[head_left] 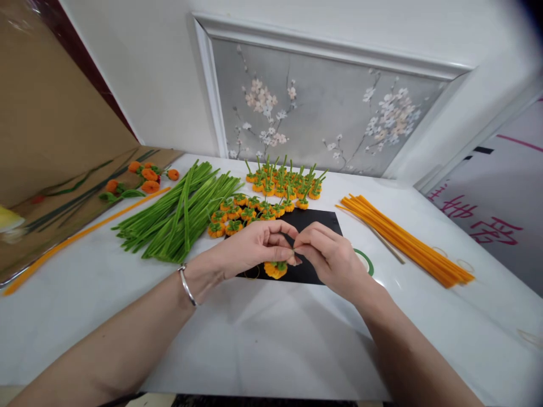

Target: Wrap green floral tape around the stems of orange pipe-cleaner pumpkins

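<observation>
My left hand [268,244] is closed, with thumb and fingertips pinched together over the black mat [311,276]. Just under its fingers shows an orange pipe-cleaner flower [275,271] with green on top, which the hand seems to hold. My right hand [333,254] is closed too, thumb and forefinger pinched against the left fingertips on a tiny greenish end that I can barely make out. Behind the hands stand orange flowers [248,213] with green tops, several of them partly hidden by the left hand.
Farther back, more orange flowers [268,188] have upright green stems. A pile of green pipe cleaners [182,212] lies left, an orange bundle [403,240] right. A green-rimmed roll [365,262] sits beside my right hand. Finished-looking orange blooms [150,187] lie at the far left.
</observation>
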A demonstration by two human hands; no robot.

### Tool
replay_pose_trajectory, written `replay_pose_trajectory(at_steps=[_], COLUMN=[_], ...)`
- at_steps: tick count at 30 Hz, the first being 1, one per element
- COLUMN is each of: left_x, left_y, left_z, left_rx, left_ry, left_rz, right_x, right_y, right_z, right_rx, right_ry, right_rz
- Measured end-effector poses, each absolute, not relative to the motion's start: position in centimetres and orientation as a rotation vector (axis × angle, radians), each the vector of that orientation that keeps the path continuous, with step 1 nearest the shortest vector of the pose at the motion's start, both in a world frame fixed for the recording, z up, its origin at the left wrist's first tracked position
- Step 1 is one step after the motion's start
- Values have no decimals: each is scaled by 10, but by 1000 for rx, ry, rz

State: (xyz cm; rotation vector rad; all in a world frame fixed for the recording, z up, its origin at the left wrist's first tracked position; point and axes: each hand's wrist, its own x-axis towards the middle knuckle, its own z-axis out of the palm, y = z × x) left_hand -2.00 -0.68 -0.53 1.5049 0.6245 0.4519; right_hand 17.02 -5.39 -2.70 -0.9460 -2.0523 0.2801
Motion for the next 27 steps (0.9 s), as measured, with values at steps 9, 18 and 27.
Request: replay_pose_trajectory(at_steps=[9,18,27], left_x=[-15,-18,-15], left_y=[-9,-4,-10], left_z=[-2,-8,-4], left_rx=[1671,1578,1674], left_ry=[676,760,837], left_rz=[528,595,561], right_x=[168,174,168], right_y=[-54,-54,-53], right_z=[-29,-27,-27], right_rx=[-968,-993,-993], right_ry=[-2078,-1970,-2017], right_rz=[293,470,280])
